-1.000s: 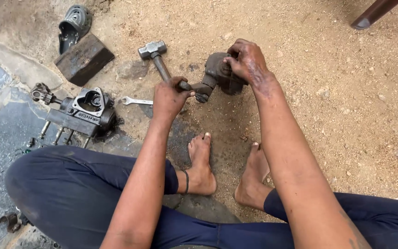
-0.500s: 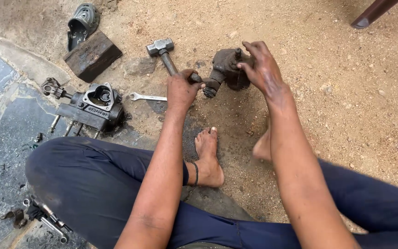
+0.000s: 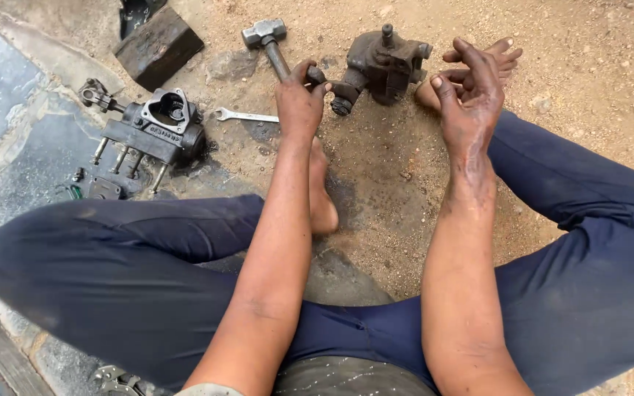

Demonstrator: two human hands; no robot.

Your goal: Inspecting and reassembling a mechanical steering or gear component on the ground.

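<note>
My left hand (image 3: pixel 299 99) grips the handle of a steel hammer (image 3: pixel 267 38) whose head lies on the sandy ground at top centre. Just right of that hand sits a dark, greasy cast-metal gear housing (image 3: pixel 379 64) with a stub shaft toward my fingers. My right hand (image 3: pixel 469 95) hovers beside the housing, fingers apart, holding nothing. My bare right foot (image 3: pixel 478 62) rests behind that hand, next to the housing. My bare left foot (image 3: pixel 322 198) lies under my left forearm.
A second housing (image 3: pixel 157 130) with studs and a round opening lies at left on a dark stone slab (image 3: pixel 9 110). A spanner (image 3: pixel 245 116) lies between it and the hammer. A dark wooden block (image 3: pixel 159 44) sits at top left. Sandy ground (image 3: pixel 588 81) spreads right.
My right hand has come off the gear housing and now hangs open beside it. My right foot has moved up next to the housing. The left hand keeps hold of the hammer handle.
</note>
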